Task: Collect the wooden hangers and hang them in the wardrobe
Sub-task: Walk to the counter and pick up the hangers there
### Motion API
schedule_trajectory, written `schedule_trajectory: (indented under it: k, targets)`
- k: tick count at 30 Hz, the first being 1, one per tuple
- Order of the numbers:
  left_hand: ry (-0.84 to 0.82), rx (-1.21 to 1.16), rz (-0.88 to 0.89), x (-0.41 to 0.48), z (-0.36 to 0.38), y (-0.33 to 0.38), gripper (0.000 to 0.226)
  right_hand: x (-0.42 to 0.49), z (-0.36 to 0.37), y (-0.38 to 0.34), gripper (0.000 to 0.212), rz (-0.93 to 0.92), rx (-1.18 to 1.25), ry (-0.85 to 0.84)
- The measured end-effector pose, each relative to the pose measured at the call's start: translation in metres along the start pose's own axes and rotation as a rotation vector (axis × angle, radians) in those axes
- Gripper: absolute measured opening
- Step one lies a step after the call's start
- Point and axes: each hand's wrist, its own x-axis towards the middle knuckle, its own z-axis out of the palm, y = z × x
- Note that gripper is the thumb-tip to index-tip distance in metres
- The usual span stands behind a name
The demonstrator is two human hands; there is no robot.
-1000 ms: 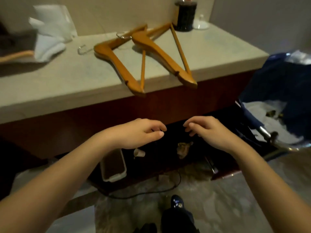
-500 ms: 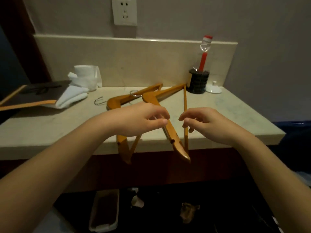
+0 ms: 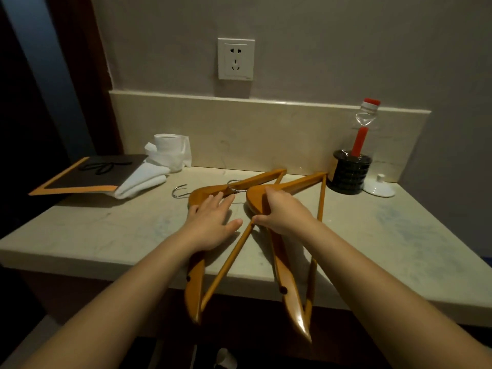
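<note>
The left hand (image 3: 210, 225) rests, fingers spread, on the left hanger (image 3: 194, 283); the right hand (image 3: 283, 214) grips the right hanger (image 3: 288, 288), whose hook could drag the other off the counter (image 3: 106, 235).

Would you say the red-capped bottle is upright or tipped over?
Upright: the red-capped bottle stands on its base on the countertop, cap uppermost.

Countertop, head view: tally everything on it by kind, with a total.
Orange-brown wooden hangers: 2
White toilet-paper roll: 1
Folded white towel: 1
Dark orange-edged board: 1
Black ribbed cup: 1
Clear red-capped plastic bottle: 1
Small white knobbed lid: 1
Total: 8
</note>
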Motion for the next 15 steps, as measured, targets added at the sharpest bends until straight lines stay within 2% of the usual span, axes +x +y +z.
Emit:
schedule_trajectory:
  k: [5, 8, 11, 15]
  targets:
    - [0.096, -0.091, -0.013, 0.002, 0.008, -0.004, 0.062, 0.017, 0.015, -0.008, 0.044, 0.109, -0.008, 0.047]
    - [0.114, -0.092, 0.003, 0.002, 0.009, -0.005, 0.06, 0.017, 0.017, -0.01, 0.044, 0.109, -0.015, 0.052]
    - [0.124, -0.109, 0.016, 0.002, 0.01, -0.006, 0.059, 0.01, 0.016, -0.01, 0.052, 0.099, -0.023, 0.072]
    - [0.146, -0.128, 0.034, 0.001, 0.011, -0.009, 0.058, -0.006, 0.01, -0.006, 0.053, 0.081, 0.038, 0.188]
